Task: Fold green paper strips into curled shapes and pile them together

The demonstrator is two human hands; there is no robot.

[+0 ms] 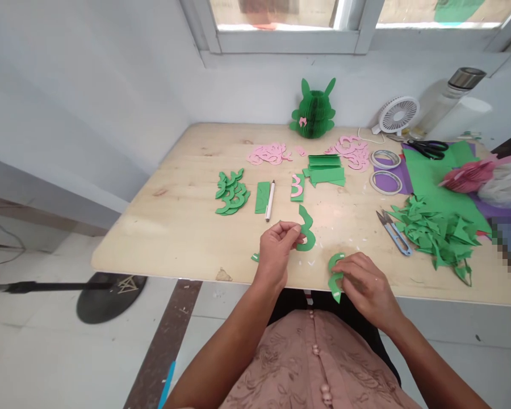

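My left hand [276,250] pinches a green wavy paper cutout [308,241] between thumb and fingers, just above the table. Near the table's front edge, my right hand [363,286] grips a second green curved paper cutout [334,283], which carries small white patches like tape. A bit of green paper [255,257] with a white patch shows beside my left wrist, mostly hidden. Beyond my hands lie a white pen [270,201], a green paper rectangle [262,197] and a pink curved cutout [297,186] on green paper.
Green cutouts [232,193] are piled at left, pink cutouts [267,153] behind. A green honeycomb paper figure [314,113] stands by the wall. To the right are tape rolls [385,182], blue snips [395,234], green scraps [443,230], black scissors [428,149] and a white fan [398,115].
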